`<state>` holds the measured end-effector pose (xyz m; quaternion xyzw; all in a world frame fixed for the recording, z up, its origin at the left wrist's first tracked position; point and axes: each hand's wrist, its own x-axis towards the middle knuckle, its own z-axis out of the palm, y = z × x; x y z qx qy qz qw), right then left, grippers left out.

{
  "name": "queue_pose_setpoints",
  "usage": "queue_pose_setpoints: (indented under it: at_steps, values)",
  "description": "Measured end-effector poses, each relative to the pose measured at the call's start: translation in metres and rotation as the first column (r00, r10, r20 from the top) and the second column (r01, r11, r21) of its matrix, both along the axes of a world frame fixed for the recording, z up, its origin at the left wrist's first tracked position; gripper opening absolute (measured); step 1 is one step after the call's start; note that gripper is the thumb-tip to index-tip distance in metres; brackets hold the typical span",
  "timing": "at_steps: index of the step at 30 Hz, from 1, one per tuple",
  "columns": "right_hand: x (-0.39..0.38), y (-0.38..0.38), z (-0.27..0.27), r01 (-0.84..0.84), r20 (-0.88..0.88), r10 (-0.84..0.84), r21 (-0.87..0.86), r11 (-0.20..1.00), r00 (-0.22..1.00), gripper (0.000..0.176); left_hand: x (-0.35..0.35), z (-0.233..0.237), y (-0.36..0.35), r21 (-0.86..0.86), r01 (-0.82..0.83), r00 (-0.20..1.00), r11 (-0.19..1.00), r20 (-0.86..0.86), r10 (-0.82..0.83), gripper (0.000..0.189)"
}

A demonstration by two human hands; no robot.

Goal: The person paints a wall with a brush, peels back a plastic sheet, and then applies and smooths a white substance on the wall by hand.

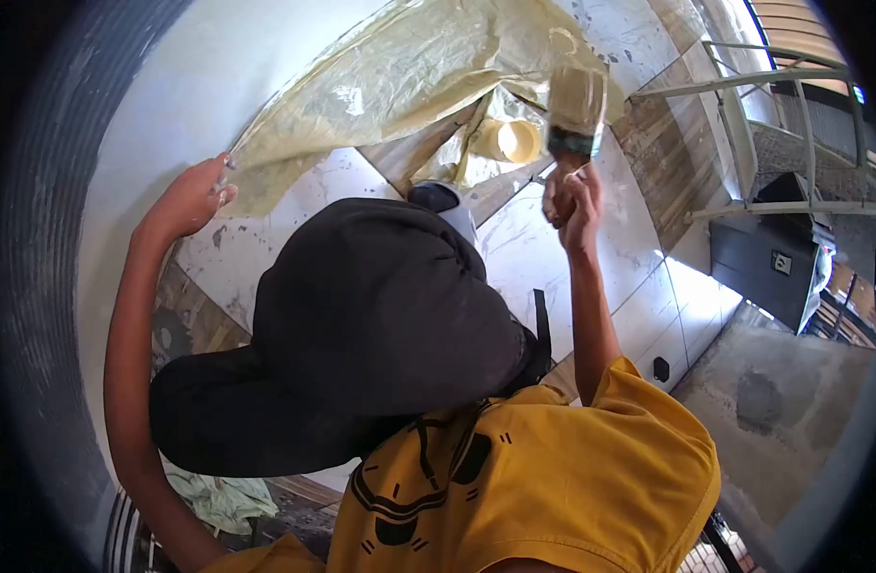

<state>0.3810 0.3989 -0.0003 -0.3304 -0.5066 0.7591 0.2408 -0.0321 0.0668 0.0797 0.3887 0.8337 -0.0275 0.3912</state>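
My left hand [197, 199] is at the white wall on the left, its fingers closed at the corner of a yellowish translucent plastic sheet [381, 100]. Pale smears mark its fingertips. From there the sheet stretches up and right along the wall and over the floor. My right hand [577, 205] grips a wide brush [576, 105] by its handle, bristles pointing away and slightly blurred. Beside the brush, a cream-coloured roll [516, 141] lies on the floor among folds of the sheet. A black cap [381, 296] hides much of the floor between my arms.
White and wood-look tiles [629, 177] with splatters cover the floor. A metal frame [806, 138] and a dark box [768, 258] stand at the right. A crumpled pale green cloth [223, 497] lies at lower left. A bare concrete patch [772, 401] is at lower right.
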Motion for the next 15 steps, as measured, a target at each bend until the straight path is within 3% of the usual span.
queue_pose_setpoints:
  at_steps: [1,2,4,6,7,8,10,12,15]
  values:
    - [0.001,-0.001,-0.008,0.006,0.008,-0.006,-0.012,1.0,1.0,0.046,0.0,0.003,0.006,-0.111,-0.091,0.992,0.99,0.078,0.1,0.046]
    - [0.0,-0.002,-0.013,0.003,0.017,-0.003,-0.031,1.0,1.0,0.045,-0.002,0.0,0.006,-0.111,-0.099,0.991,0.989,0.079,0.108,0.046]
    - [-0.005,-0.011,-0.016,0.044,0.077,-0.04,-0.054,0.998,0.996,0.045,-0.015,-0.006,0.0,-0.054,0.012,1.0,0.998,0.004,-0.012,0.051]
    - [-0.02,-0.022,-0.015,0.062,0.218,-0.053,-0.037,0.997,0.974,0.044,-0.021,-0.045,-0.027,0.235,0.126,0.974,0.964,-0.213,-0.075,0.042]
    - [-0.039,-0.026,-0.006,-0.06,0.227,0.052,0.03,0.998,0.972,0.035,-0.021,-0.048,-0.031,0.234,0.094,0.986,0.968,-0.157,-0.057,0.042]
    - [-0.062,-0.03,0.001,-0.185,0.229,0.16,0.091,0.979,0.96,0.026,-0.018,-0.041,-0.022,0.224,0.055,0.994,0.973,-0.105,-0.032,0.043]
    - [-0.098,-0.037,-0.015,-0.318,0.177,0.294,0.126,0.94,0.939,0.023,-0.018,-0.023,-0.007,0.005,0.015,1.0,1.0,-0.022,-0.015,0.043]
    - [-0.135,-0.057,-0.035,-0.326,0.172,0.305,0.107,0.939,0.937,0.025,-0.016,-0.018,-0.01,-0.073,-0.021,1.0,0.997,-0.013,0.02,0.042]
    - [-0.193,-0.09,-0.067,-0.448,0.247,0.374,0.453,0.771,0.894,0.03,-0.02,-0.031,-0.025,-0.133,-0.028,1.0,0.991,-0.006,0.028,0.04]
